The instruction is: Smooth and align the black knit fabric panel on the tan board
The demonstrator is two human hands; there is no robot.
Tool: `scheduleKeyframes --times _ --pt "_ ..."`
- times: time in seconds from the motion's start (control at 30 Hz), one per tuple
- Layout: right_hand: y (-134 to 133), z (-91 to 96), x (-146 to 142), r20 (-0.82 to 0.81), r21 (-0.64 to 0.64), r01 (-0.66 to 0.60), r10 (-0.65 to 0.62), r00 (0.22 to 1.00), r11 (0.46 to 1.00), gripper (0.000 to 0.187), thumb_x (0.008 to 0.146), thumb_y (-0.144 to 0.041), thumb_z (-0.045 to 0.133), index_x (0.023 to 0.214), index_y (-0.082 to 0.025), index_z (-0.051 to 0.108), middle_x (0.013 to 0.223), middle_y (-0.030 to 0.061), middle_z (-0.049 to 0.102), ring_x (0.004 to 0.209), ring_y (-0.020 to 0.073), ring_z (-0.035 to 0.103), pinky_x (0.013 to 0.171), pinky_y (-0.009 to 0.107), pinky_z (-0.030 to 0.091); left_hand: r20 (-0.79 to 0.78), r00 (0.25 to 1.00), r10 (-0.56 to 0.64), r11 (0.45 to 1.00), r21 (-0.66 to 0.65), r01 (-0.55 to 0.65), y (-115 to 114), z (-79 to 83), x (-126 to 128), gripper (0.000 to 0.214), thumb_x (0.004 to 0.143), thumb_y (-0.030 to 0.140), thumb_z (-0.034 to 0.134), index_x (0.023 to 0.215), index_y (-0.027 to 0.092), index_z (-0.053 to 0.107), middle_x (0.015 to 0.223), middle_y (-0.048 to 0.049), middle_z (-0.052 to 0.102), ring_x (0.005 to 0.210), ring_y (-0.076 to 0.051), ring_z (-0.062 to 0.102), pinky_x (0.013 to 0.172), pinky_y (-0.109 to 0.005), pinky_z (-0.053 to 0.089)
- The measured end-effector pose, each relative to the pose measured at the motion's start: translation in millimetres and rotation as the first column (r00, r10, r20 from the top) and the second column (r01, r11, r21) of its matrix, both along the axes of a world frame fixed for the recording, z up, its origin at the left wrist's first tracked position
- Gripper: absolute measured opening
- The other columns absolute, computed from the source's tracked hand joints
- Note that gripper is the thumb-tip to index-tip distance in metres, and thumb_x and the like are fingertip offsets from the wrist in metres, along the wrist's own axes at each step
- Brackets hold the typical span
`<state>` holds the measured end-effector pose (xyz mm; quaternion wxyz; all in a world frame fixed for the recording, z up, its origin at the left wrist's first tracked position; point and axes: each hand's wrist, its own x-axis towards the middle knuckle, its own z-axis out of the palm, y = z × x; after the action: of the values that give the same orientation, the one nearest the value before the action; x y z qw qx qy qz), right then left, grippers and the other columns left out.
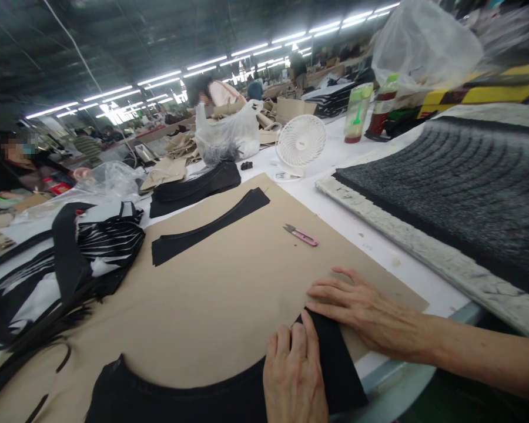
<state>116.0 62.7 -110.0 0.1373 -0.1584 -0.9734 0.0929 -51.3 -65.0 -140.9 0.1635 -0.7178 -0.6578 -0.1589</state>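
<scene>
A large black fabric piece (194,405) with a curved inner edge lies along the near side of the brown board (211,317). My left hand (294,370) has its fingers bent and held together on that edge, gripping the cloth near its right end; the thumb is hidden. Beside it, my right hand (361,308) rests with fingers stretched out, fingertips touching the fabric's upper corner and the board. Pink-handled thread snips (300,235) lie farther up the board. A smaller curved black fabric strip (209,226) lies beyond.
To the left is a heap of black and white cut pieces (101,247). A white fan (302,144), a plastic bag (229,132) and two bottles (357,114) stand behind. At right lies a dark textured sheet (467,182) on a pale slab. A co-worker (22,164) sits far left.
</scene>
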Motion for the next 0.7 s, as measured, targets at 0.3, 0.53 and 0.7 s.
scheduleKeyframes --times 0.3,0.53,0.7 --pt "-6.2 3.5 -6.0 -0.004 -0.043 0.045 -0.046 0.999 0.998 0.061 0.078 -0.003 0.041 0.135 -0.024 0.048 0.133 0.0086 0.053 0.127 0.0224 0.041 0.109 0.05 0.024 0.063 0.998 0.012 1.0 0.008 -0.013 -2.5 -7.8 0.8 0.06 0.074 -0.002 0.041 0.131 0.014 0.051 0.091 -0.0067 0.056 0.083 -0.023 0.049 0.079 -0.04 0.045" --pt "-3.9 -5.3 -4.3 -0.017 -0.125 0.082 -0.085 0.996 0.989 0.066 0.078 0.0 0.038 0.138 -0.026 0.044 0.135 0.006 0.052 0.127 0.018 0.042 0.11 0.044 0.023 0.486 0.873 0.045 0.998 -0.059 -0.018 -13.7 -1.4 -19.6 0.046 0.086 0.005 0.038 0.128 0.017 0.052 0.103 -0.0073 0.062 0.094 -0.022 0.054 0.087 -0.04 0.044" --pt "-12.9 11.5 -15.8 -0.116 -0.117 0.027 -0.041 0.992 0.993 0.048 0.088 -0.006 0.037 0.131 -0.022 0.05 0.123 0.0091 0.056 0.115 0.0205 0.048 0.102 0.043 0.031 0.673 0.725 0.148 0.989 -0.108 -0.102 -14.9 12.6 -30.6 0.04 0.082 0.011 0.052 0.12 0.023 0.057 0.114 -0.0056 0.059 0.111 -0.023 0.051 0.097 -0.041 0.043"
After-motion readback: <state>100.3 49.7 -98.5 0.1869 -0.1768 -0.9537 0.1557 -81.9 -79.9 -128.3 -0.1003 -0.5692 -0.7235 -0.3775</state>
